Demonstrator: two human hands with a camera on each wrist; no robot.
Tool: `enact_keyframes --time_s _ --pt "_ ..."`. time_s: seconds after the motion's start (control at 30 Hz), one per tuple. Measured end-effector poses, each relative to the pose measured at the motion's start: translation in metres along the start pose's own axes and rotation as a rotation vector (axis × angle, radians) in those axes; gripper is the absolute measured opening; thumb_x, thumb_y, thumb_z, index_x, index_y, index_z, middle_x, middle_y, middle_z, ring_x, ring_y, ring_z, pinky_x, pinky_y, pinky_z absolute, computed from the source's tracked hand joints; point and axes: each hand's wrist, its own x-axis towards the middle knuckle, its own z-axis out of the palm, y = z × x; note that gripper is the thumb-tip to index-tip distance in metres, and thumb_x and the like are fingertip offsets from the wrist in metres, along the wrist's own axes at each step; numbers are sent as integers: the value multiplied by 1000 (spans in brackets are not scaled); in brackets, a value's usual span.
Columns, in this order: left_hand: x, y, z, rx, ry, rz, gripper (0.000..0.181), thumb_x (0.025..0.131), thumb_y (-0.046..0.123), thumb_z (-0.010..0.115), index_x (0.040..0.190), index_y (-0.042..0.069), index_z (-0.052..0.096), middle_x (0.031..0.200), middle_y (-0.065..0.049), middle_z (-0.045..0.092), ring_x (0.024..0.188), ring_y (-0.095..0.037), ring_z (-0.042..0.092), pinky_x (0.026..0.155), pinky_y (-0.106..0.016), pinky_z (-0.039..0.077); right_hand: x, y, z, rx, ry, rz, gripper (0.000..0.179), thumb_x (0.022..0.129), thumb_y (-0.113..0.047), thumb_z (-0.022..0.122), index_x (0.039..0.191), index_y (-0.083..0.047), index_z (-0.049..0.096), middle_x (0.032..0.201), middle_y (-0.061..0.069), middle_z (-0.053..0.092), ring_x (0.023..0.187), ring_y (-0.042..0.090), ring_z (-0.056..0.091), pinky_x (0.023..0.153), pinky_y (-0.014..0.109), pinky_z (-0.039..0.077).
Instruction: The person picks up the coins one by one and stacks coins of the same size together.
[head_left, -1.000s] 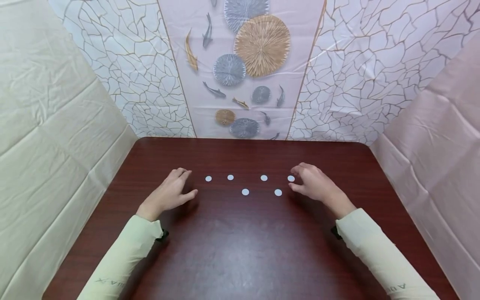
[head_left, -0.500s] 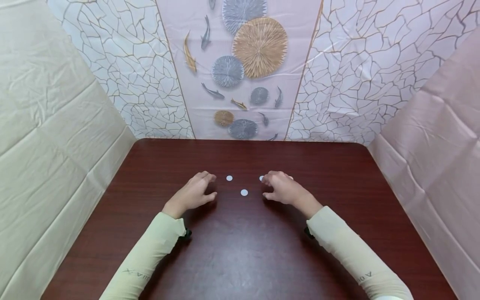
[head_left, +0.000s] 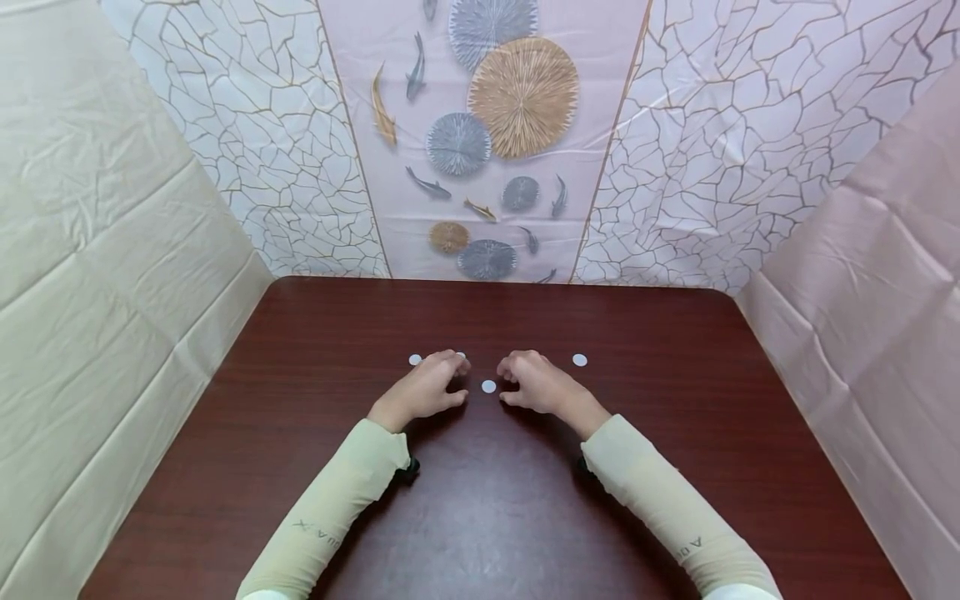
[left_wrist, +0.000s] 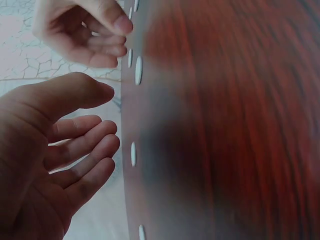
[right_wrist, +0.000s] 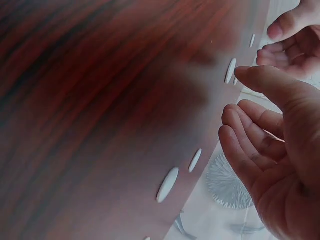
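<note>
Both hands hover over the dark red-brown table, holding nothing, their fingers loosely bent. In the head view my left hand [head_left: 423, 390] is left of centre and partly covers one white disc [head_left: 461, 356]. Facing it, a short gap away, is my right hand [head_left: 546, 390]. Between the hands lies a front white disc [head_left: 489, 387]. Another white disc [head_left: 416, 360] lies behind the left hand, and one more white disc [head_left: 580, 360] lies to the right of the right hand. In the right wrist view, a flat white disc [right_wrist: 167, 185] lies below the right fingers, apart from them.
The glossy table [head_left: 480, 517] reaches back to a patterned cloth [head_left: 480, 192] with fish and round motifs. Pale cloth walls stand along the left [head_left: 97, 317] and right [head_left: 862, 292] sides.
The left hand has moved right and the right hand left, so they now nearly meet. The left discs were covered and partly reappear; the far-right disc shows again. No disc has visibly moved.
</note>
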Motion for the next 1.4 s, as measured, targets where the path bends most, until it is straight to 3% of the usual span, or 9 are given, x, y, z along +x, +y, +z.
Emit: enact_keyframes --time_s 0.3,0.6,0.93,1.4 --pt "15 7 11 -27 -59 -30 28 94 11 76 119 0 69 115 -12 70 108 -25 68 96 -40 58 10 -4 6 -4 -23 -5 23 91 -12 81 110 -1 75 99 9 72 92 19 70 81 31 60" --pt "25 7 20 32 -107 -46 20 92 14 77 109 5 70 105 -7 68 99 -21 59 89 -37 53 20 -4 8 9 -59 26 18 89 -9 82 104 -1 77 95 9 75 89 17 72 79 31 61" --pt "34 8 20 12 -107 -28 15 92 11 77 104 5 71 99 -7 66 91 -20 57 84 -36 50 27 -5 2 26 -135 76 4 91 -9 81 92 -8 77 87 2 72 78 11 64 72 28 55" --pt "36 7 22 -9 -114 -39 14 93 10 77 104 5 71 101 -7 66 90 -18 57 82 -33 51 30 -8 1 27 -143 73 15 89 -6 81 80 -12 71 74 -2 64 68 10 56 66 26 47"
